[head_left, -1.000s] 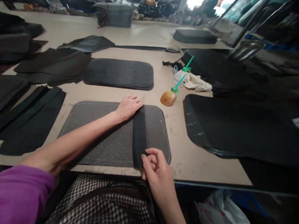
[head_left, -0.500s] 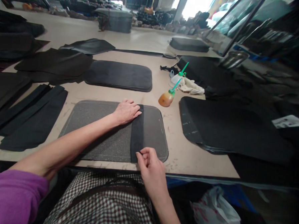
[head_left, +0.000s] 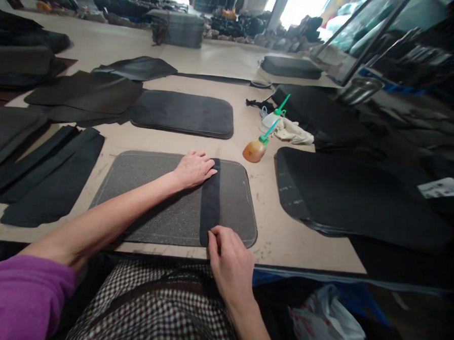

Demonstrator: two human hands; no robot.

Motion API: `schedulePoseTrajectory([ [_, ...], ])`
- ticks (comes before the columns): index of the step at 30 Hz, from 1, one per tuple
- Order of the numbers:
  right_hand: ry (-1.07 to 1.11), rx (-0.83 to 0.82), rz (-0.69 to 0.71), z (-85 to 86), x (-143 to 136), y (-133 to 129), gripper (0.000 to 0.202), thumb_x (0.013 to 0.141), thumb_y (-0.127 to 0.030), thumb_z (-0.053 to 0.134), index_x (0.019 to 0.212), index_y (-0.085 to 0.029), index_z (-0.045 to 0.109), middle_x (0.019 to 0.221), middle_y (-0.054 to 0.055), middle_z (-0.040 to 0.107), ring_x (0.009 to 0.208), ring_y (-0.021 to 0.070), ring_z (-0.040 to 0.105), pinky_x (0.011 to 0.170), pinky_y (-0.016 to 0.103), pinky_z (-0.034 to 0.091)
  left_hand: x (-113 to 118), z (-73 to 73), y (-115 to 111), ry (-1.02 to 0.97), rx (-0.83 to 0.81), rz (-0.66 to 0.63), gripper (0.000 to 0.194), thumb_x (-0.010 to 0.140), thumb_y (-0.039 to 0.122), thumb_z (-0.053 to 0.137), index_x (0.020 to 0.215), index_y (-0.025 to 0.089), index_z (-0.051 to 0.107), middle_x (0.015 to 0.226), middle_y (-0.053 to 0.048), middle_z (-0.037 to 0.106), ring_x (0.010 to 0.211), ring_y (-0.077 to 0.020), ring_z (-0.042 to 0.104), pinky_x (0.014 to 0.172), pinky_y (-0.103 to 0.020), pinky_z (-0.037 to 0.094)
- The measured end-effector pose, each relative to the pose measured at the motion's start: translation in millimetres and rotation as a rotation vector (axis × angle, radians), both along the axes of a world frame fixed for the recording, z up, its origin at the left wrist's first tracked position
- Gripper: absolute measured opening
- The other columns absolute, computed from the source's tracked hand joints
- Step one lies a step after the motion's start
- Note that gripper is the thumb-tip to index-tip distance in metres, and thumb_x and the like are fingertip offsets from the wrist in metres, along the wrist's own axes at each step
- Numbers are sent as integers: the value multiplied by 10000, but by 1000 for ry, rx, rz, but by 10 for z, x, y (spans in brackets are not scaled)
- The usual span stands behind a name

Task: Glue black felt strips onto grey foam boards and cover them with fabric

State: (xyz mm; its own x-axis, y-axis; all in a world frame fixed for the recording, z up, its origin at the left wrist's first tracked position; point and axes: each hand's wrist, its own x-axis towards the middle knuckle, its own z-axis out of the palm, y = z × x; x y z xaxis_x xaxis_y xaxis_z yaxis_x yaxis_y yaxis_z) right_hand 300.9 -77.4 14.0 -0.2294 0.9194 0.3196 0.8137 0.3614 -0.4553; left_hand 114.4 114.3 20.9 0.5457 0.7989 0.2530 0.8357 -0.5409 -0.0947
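Note:
In front of me a grey panel with rounded corners (head_left: 152, 212) lies flat on the table. Across it, right of its middle, runs a black fabric strip (head_left: 210, 204). My left hand (head_left: 195, 168) rests flat at the strip's far end, fingers stretched over its edge. At the near end, my right hand (head_left: 230, 259) has thumb and fingers pinched together on the strip's right edge. Beyond the panel, to the right, stands a squat bottle of amber liquid with a green nozzle (head_left: 254, 149).
Black strips (head_left: 55, 176) lie at the left. Stacked black panels sit behind (head_left: 184, 114) and at the right (head_left: 355, 192). A second, clear bottle (head_left: 269, 119) stands beside a pale cloth (head_left: 295, 131). A plastic bag (head_left: 329, 320) hangs below the table's front edge.
The fingers of my right hand have closed into a pinch on the strip's near end. My left hand stays in place on its far end. The view has shifted slightly.

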Motion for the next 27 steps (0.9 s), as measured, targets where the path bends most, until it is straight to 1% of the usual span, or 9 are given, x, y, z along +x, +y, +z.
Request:
schedulePoseTrajectory([
  [2, -41, 20, -2, 8, -5, 5, 174, 1024, -202, 479, 920, -201, 618, 841, 46, 617, 793, 203, 581, 674, 318, 401, 0, 6, 1, 1, -4, -2, 370, 1032, 449, 468, 1004, 153, 688, 1015, -130, 728, 1042, -286, 586, 863, -395, 371],
  [4, -45, 61, 28, 13, 16, 20, 174, 1005, -180, 492, 926, -194, 647, 942, 82, 631, 898, 228, 580, 746, 338, 437, -1, 10, 4, 0, -14, -4, 371, 1033, 450, 467, 1005, 154, 689, 1012, -130, 728, 1046, -284, 583, 867, -394, 369],
  [7, -30, 114, 221, 33, 98, 54, 224, 982, -108, 479, 1059, -174, 678, 1124, 107, 660, 1061, 240, 584, 952, 418, 443, 0, 10, 8, -5, -25, -9, 377, 1035, 452, 461, 1002, 154, 690, 1008, -129, 729, 1041, -282, 585, 874, -395, 368],
  [9, -43, 112, 355, 66, 161, 75, 276, 975, -82, 476, 1147, -169, 673, 1142, 93, 686, 1071, 222, 600, 1060, 468, 391, 3, 8, 10, -15, -24, -6, 375, 1035, 448, 463, 999, 152, 690, 1014, -131, 730, 1038, -280, 586, 875, -395, 368],
  [11, -63, 99, 413, 109, 207, 91, 263, 985, -107, 503, 1172, -176, 676, 1127, 80, 709, 1051, 211, 619, 1122, 505, 335, 5, 5, 10, -19, -23, -6, 367, 1034, 440, 468, 998, 150, 690, 1022, -131, 730, 1040, -280, 586, 872, -393, 369],
  [14, -88, 104, 427, 149, 236, 108, 191, 1009, -174, 559, 1147, -194, 689, 1131, 68, 730, 1045, 209, 636, 1155, 539, 277, 4, 1, 12, -12, -19, -8, 370, 1032, 443, 472, 994, 146, 690, 1027, -127, 730, 1050, -285, 581, 872, -393, 370],
  [18, -96, 111, 418, 117, 239, 115, 165, 1018, -156, 564, 1115, -193, 692, 1127, 48, 737, 1038, 201, 643, 1164, 554, 246, -4, -6, 17, -7, -18, -12, 378, 1031, 451, 471, 997, 145, 691, 1026, -127, 729, 1055, -286, 575, 883, -401, 368],
  [23, -73, 112, 373, 53, 195, 61, 166, 1011, -154, 584, 1137, -177, 691, 1130, 55, 738, 1047, 209, 648, 1158, 562, 267, -2, 5, 7, -19, -32, -4, 371, 1033, 446, 466, 1002, 151, 688, 1038, -126, 724, 1058, -282, 571, 888, -400, 370],
  [27, -22, 195, 316, 14, 158, -10, 188, 1011, -196, 600, 1171, -160, 692, 1136, 76, 746, 1068, 233, 655, 1146, 547, 290, -18, 31, 5, -49, -67, -7, 399, 1044, 453, 434, 1032, 152, 695, 1033, -121, 716, 1062, -279, 572, 900, -399, 382],
])
